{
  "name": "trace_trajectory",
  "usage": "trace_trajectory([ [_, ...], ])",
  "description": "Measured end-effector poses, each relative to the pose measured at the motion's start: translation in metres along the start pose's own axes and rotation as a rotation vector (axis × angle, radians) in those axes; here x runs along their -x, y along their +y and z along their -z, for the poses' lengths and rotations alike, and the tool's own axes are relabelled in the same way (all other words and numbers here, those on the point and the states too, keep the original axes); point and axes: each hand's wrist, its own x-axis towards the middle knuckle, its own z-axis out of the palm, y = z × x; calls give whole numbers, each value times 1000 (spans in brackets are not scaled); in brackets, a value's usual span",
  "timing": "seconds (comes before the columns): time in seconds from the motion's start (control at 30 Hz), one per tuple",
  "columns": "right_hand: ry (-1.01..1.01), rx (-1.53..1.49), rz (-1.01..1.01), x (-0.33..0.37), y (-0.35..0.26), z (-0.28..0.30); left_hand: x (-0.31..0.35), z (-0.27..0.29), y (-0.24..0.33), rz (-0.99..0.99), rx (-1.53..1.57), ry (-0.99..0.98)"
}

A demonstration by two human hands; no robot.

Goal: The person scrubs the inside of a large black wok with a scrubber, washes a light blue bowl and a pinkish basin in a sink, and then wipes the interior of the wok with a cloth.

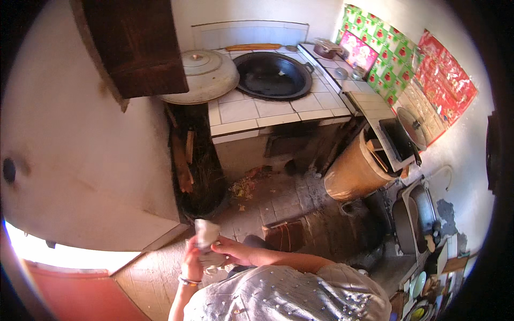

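Observation:
In front of my body I hold a whitish, crumpled thing (206, 233), soft-looking like a cloth or a bag; I cannot tell which. My left hand (191, 263), with a bracelet at the wrist, grips it from the left side. From the right, my right hand (231, 248) closes on it with the thumb towards its middle. A paler lower part of it hangs between the hands and is partly hidden by the fingers.
Ahead stands a white-tiled stove (267, 108) with a black wok (274, 77) set in it. A large round lid (201, 75) lies beside the wok. Sticks fill a dark bin (199, 160) at the stove's left. A tan barrel (353, 167) stands at right, near a basin (405, 224).

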Motion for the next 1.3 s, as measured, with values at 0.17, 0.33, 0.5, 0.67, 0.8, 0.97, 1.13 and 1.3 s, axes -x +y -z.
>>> trace_trajectory([
  [0.17,42,-414,146,11,-37,48,-57,-57,-2,307,116,-341],
  [0.33,118,-295,132,-15,-63,99,-121,-63,-14,297,-163,-409],
  [0.5,-179,9,-40,-50,-148,167,-213,-41,-23,-19,23,39],
  [0.67,-13,31,176,-38,-284,235,-324,-132,64,-309,-18,151],
  [0.8,302,-125,358,21,-341,310,-381,-258,57,-166,-566,-141],
  [0.97,503,839,403,94,-344,313,-408,-339,-53,-161,-810,-923],
  [1.13,443,-226,228,114,-267,339,-436,-354,-48,184,-812,-908],
  [1.3,557,-418,683,95,-297,286,-435,-352,-50,94,-624,-940],
])
